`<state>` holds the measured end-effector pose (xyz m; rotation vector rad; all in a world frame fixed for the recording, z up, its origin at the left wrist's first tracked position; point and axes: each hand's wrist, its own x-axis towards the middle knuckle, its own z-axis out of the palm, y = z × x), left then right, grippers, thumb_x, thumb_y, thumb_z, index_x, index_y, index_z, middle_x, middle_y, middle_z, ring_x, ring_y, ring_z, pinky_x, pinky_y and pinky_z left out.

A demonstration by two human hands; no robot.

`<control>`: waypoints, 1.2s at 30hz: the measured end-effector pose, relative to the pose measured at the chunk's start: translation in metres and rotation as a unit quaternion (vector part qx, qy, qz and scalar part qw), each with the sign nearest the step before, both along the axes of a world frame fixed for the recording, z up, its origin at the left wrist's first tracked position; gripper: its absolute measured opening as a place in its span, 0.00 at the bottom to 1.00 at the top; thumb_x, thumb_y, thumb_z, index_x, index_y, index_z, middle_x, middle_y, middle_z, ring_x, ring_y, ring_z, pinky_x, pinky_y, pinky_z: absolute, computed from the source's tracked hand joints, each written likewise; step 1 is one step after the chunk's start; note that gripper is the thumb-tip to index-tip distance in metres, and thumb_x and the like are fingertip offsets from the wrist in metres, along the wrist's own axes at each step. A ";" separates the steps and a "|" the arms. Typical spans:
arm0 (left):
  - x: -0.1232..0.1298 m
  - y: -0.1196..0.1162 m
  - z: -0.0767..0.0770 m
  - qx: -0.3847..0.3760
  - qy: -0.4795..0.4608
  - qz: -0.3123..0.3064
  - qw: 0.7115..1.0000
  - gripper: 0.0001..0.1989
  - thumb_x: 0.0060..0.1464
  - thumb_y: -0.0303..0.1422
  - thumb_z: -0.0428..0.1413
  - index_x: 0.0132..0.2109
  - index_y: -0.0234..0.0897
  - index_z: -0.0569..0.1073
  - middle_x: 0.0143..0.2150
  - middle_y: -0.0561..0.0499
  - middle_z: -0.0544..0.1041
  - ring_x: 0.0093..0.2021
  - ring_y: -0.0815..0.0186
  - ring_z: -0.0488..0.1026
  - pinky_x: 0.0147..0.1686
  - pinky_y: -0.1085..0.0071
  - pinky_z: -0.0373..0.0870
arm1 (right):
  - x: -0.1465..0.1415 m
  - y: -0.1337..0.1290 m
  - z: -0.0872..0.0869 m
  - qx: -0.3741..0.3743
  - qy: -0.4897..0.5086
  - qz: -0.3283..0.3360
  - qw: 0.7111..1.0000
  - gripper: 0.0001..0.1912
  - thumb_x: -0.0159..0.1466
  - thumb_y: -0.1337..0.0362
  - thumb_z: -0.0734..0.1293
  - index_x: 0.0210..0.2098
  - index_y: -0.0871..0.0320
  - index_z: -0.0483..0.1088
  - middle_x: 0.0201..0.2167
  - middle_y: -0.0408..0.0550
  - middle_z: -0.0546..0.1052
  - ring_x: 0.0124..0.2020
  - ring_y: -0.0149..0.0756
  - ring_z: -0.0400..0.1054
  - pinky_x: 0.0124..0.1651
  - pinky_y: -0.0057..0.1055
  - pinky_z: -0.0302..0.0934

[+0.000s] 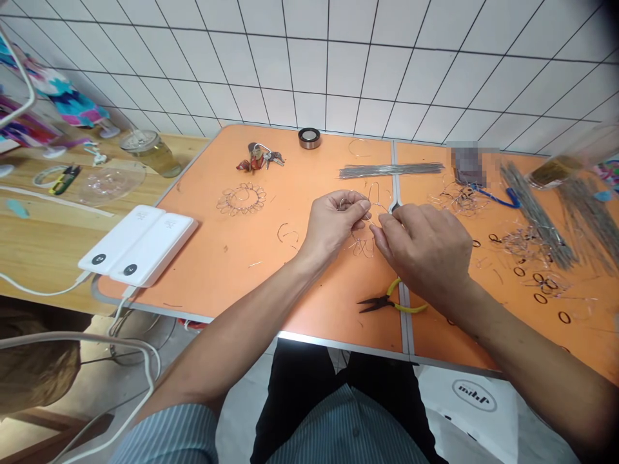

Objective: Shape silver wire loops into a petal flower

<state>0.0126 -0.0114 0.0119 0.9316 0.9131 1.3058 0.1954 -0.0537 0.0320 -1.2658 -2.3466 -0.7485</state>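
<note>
My left hand pinches a piece of thin bent wire between thumb and forefinger above the orange table. Close beside it, my right hand has thumb and finger closed on the same wire, which has narrow loops. More looped wire shows below the hands; whether it joins the held piece I cannot tell. Just under the right hand lie pliers with yellow handles and dark jaws. A silver tool head pokes out behind the right hand, its rest hidden.
A flower-shaped wire ring lies left on the orange table. Straight wires lie at the back, near keys and a round tin. Wire scraps and black rings are scattered right. White power banks sit left.
</note>
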 end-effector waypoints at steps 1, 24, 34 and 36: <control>0.000 0.000 -0.001 0.003 -0.005 0.000 1.000 0.15 0.57 0.33 0.81 0.34 0.36 0.83 0.31 0.54 0.81 0.30 0.74 0.76 0.34 0.77 0.75 | 0.000 0.000 -0.001 0.012 -0.009 0.002 1.000 0.24 0.87 0.61 0.63 0.33 0.52 0.78 0.32 0.52 0.79 0.33 0.44 0.62 0.37 0.47 0.48; -0.001 0.004 -0.004 0.037 0.020 -0.003 0.999 0.10 0.60 0.32 0.77 0.36 0.37 0.84 0.33 0.52 0.84 0.33 0.72 0.80 0.35 0.77 0.76 | 0.009 -0.019 0.025 -0.070 0.188 -0.016 0.979 0.15 0.83 0.64 0.68 0.44 0.52 0.86 0.38 0.53 0.88 0.40 0.48 0.82 0.42 0.44 0.67; 0.000 0.007 -0.013 0.121 0.045 -0.005 0.992 0.05 0.60 0.31 0.74 0.37 0.38 0.86 0.34 0.52 0.86 0.33 0.70 0.82 0.35 0.75 0.79 | 0.005 0.007 0.024 -0.215 0.294 -0.050 0.930 0.09 0.75 0.61 0.73 0.38 0.49 0.85 0.35 0.50 0.87 0.38 0.48 0.79 0.44 0.44 0.67; -0.001 0.006 -0.013 0.138 0.052 -0.008 0.989 0.06 0.60 0.31 0.74 0.37 0.39 0.86 0.35 0.52 0.87 0.33 0.70 0.81 0.35 0.74 0.79 | 0.005 0.009 0.023 -0.221 0.306 -0.051 0.925 0.08 0.74 0.60 0.75 0.37 0.49 0.85 0.36 0.50 0.87 0.39 0.48 0.80 0.44 0.44 0.67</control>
